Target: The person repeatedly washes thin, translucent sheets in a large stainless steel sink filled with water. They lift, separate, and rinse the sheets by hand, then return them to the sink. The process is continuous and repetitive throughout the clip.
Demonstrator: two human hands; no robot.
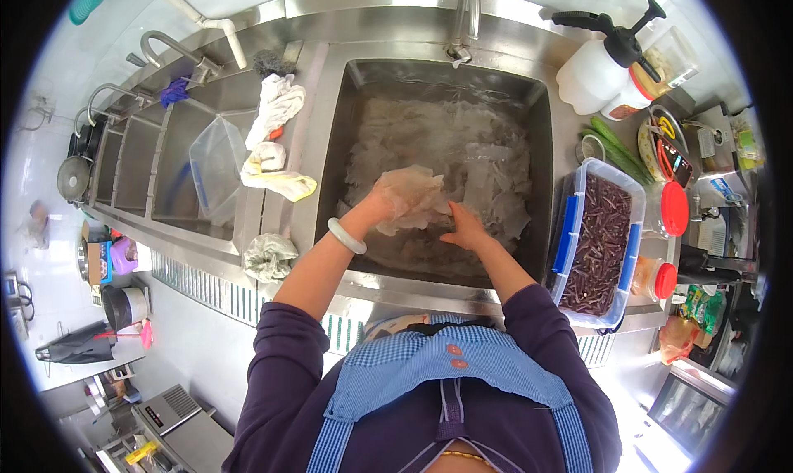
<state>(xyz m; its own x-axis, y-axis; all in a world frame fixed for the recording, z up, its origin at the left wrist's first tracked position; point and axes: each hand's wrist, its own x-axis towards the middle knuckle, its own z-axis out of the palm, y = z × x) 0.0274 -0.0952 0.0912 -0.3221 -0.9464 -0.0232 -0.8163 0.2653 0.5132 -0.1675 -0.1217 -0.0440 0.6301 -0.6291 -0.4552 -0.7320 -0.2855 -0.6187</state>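
In front of me a stainless steel sink (542,182) holds water and a mass of pale, translucent sheet-like pieces (427,123); what they are made of I cannot tell. My left hand (393,194), with a pale bangle (347,236) on the wrist, is over the middle of the sink, largely covered by a clump of the translucent pieces (427,185). Just right of it my right hand (468,227) reaches in with thumb and fingers apart, its fingertips at the edge of the clump. Whether those fingertips touch a piece is unclear. Above the sink's far edge stands a metal faucet (461,24).
On the right counter are a clear plastic bin (635,256) of dark purplish pieces, cucumbers (613,141), a pressure sprayer (591,76) and red-lidded jars (674,208). Cloths (277,110) and a crumpled bundle (271,257) lie left, beside another sink with a clear plastic container (217,163).
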